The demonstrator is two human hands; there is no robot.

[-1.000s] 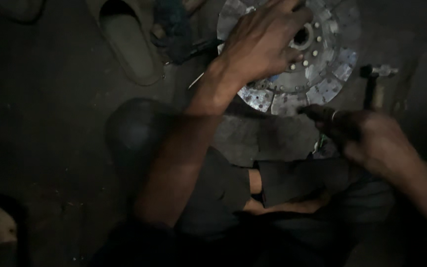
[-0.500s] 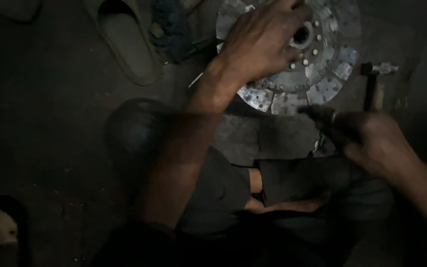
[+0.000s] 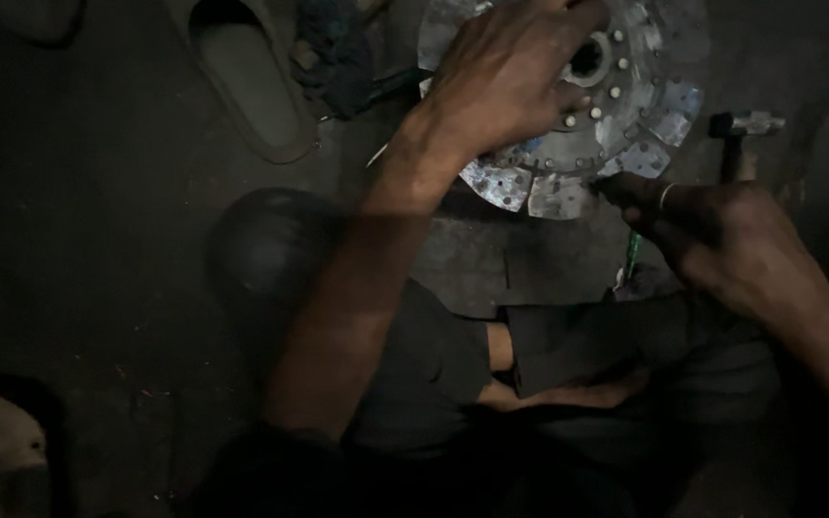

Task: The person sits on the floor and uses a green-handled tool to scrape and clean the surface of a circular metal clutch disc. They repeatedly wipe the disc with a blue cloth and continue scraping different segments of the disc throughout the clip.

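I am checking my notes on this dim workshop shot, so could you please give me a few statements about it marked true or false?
1. The left hand lies flat on the round grey metal disc with riveted pads. True.
2. The right hand rests on the disc's central hole. False: it is at the disc's lower right edge, off the hub.
3. A hammer with a metal head lies to the right of the disc. True.
4. A pale slipper lies on the disc. False: it lies on the dark floor, well to the left.
5. The right hand wears a ring. True.
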